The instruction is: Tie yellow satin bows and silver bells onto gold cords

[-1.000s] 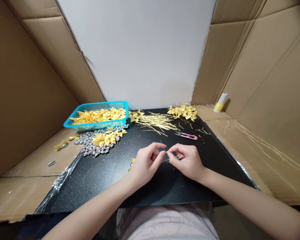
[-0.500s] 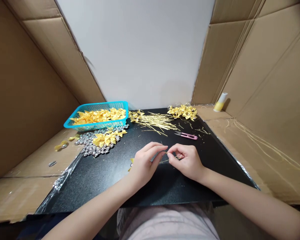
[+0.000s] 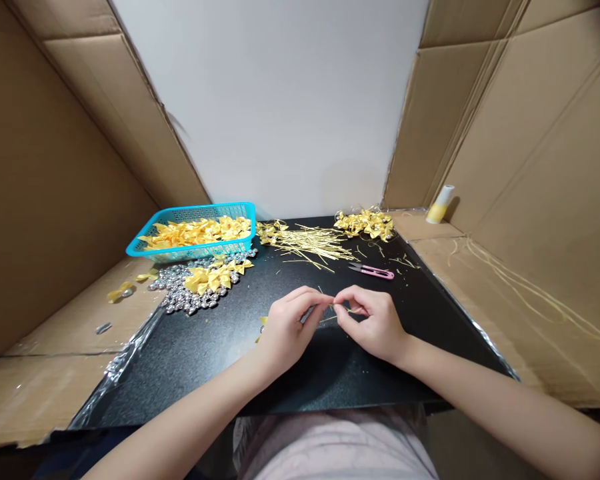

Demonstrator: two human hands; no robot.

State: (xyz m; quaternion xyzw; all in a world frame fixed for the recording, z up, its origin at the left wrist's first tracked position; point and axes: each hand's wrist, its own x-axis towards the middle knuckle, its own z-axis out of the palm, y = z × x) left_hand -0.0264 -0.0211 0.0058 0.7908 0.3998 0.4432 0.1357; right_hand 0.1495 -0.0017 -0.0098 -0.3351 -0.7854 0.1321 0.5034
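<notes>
My left hand (image 3: 293,327) and my right hand (image 3: 370,320) meet fingertip to fingertip over the front middle of the black table. Both pinch a thin gold cord (image 3: 330,319), whose short strands stick out around the fingers. How the cord runs between the fingertips is too small to make out. Partly hidden behind my left hand lies a yellow bow (image 3: 263,321) with something shiny on it. Beyond my right hand rest pink-handled thread snips (image 3: 371,271). Farther back is a pile of cut gold cords (image 3: 315,243).
A turquoise basket (image 3: 143,249) of yellow bows stands back left, with silver beads (image 3: 180,293) and loose bows (image 3: 213,277) before it. Bows with cords (image 3: 365,223) lie back right. A thread spool (image 3: 440,205) stands on the cardboard, near long cords (image 3: 530,290). Cardboard walls flank both sides.
My fingertips have come together, with the left fingers closing from a slightly parted pose. The cord loop near my right hand shows less. Other things stay put.
</notes>
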